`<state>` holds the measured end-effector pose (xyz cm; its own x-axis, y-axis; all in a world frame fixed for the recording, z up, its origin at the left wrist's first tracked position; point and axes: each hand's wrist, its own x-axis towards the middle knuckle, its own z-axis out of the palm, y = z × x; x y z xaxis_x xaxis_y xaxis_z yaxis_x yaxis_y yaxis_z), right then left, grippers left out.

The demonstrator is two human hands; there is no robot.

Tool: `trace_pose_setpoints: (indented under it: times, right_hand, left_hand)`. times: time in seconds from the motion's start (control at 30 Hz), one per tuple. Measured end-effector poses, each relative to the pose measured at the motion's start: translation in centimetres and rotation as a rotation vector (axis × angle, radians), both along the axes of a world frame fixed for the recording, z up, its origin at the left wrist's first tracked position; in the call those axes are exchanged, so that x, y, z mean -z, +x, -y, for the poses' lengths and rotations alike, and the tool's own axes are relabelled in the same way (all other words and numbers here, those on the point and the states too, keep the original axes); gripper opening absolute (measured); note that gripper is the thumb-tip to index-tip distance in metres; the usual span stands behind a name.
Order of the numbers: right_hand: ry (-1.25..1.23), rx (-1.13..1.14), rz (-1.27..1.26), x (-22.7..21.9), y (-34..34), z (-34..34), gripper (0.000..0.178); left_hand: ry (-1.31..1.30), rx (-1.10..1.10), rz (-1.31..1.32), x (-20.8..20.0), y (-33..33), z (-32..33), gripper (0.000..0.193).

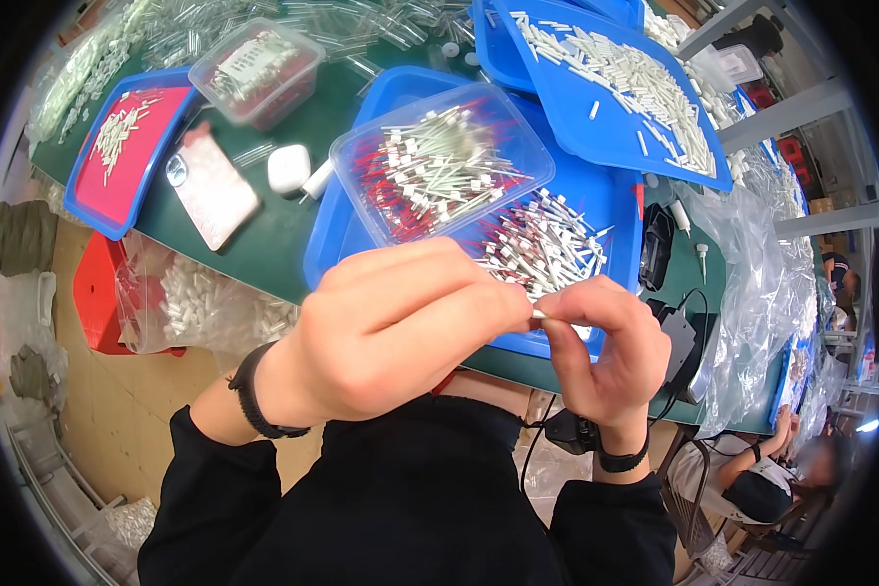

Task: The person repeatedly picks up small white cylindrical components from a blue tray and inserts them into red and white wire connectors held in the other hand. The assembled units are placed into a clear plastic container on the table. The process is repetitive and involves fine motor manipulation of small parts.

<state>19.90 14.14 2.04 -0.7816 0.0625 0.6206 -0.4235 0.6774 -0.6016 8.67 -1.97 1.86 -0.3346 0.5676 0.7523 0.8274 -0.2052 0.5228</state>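
My left hand [410, 317] and my right hand [610, 347] meet fingertip to fingertip over the near edge of a blue tray [324, 244]. Between them they pinch a small white tube-like piece [538, 314]; most of it is hidden by the fingers. Just beyond my hands lies a heap of thin white pieces with dark red ends [547, 239] in the tray. A clear plastic box [347, 161] of similar white pieces with red stems rests tilted across the tray, to the left of that heap.
Another blue tray [596, 146] with loose white tubes slants at the back right. Left of centre are a phone [215, 190], a white earbud case [288, 169], a lidded clear box [254, 112] and a red-lined tray [83, 186]. Plastic bags [747, 264] hang right; a person [752, 479] sits beyond.
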Motion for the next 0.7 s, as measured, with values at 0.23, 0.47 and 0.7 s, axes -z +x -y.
trace_pose_setpoints:
  times: [0.23, 0.47, 0.7]
  right_hand:
    - [0.365, 0.064, -0.072, -0.57, -0.25, -0.05, 0.025]
    - [0.225, 0.05, -0.029, -0.26, 0.1, 0.33, 0.024]
    - [0.199, 0.036, -0.072, -0.35, 0.36, 0.64, 0.024]
  left_hand:
    - [-0.084, 0.016, 0.026, -0.87, -0.13, 0.8, 0.02]
    - [-0.061, -0.01, -0.161, -0.9, 0.16, 0.69, 0.023]
    - [-0.036, 0.046, -0.008, -0.35, -0.32, 0.9, 0.018]
